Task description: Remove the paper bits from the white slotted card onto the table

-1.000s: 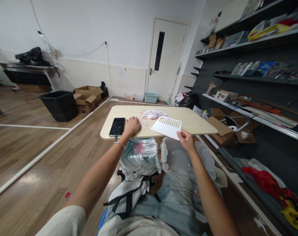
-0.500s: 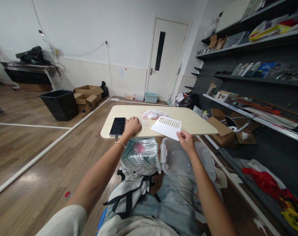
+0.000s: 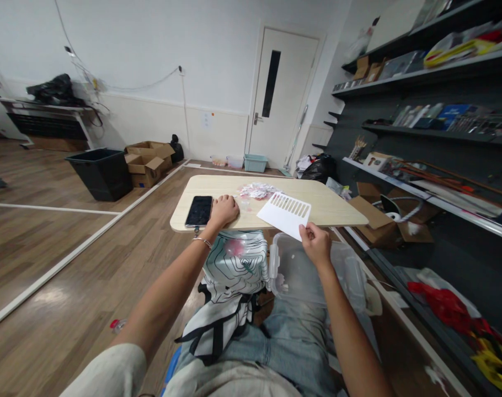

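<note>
My right hand point(image 3: 316, 241) pinches the lower right corner of a white card point(image 3: 281, 218) with a row of oblong cut-out slots along its far side. The card is tilted over the table's near edge. Palm down on the pale wooden table point(image 3: 321, 201), my left hand point(image 3: 225, 210) rests with its fingers laid out on the surface, holding nothing visible. Just left of it lies a black phone point(image 3: 199, 210). A heap of small white and pinkish pieces point(image 3: 259, 191) sits behind the card. Between hand and card are a few small clear bits point(image 3: 246, 206), too small to name.
Below the table's near edge, a clear plastic bin point(image 3: 296, 270) stands by my right leg. Patterned cloth point(image 3: 234, 264) hangs on the left. Farther off are a black trash bin point(image 3: 104, 176), cardboard boxes point(image 3: 145, 168), and loaded shelves point(image 3: 433, 132) along the right wall.
My right hand has moved the white card slightly right and nearer to me, turning it a little. The left hand stays in place beside the phone.
</note>
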A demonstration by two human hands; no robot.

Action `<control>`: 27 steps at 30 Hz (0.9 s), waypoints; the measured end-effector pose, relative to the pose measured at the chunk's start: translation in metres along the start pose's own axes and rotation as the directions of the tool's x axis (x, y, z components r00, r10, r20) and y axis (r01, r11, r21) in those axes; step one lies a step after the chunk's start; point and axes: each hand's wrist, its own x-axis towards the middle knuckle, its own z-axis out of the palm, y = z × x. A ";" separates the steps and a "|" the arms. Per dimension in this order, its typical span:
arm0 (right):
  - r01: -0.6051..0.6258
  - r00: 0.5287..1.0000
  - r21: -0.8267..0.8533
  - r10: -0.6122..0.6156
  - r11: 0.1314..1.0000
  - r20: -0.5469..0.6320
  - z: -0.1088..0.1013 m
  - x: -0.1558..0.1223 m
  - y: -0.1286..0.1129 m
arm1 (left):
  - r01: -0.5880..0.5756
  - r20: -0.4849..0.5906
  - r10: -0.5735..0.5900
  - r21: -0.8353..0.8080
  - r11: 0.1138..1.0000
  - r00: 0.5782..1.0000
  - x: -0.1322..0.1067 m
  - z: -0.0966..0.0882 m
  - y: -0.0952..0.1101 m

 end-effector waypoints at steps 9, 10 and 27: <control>-0.035 0.999 0.051 0.033 0.998 0.039 0.002 0.007 0.012 | 0.005 0.007 -0.005 -0.006 1.000 1.000 0.000 0.001 -0.001; -0.039 0.999 0.053 0.037 0.998 0.037 0.002 0.007 0.013 | 0.004 0.006 -0.004 -0.005 1.000 1.000 0.000 0.001 -0.001; -0.030 0.999 0.036 0.028 0.999 0.029 0.003 0.005 0.013 | -0.001 0.010 0.001 -0.007 1.000 1.000 -0.001 -0.001 -0.001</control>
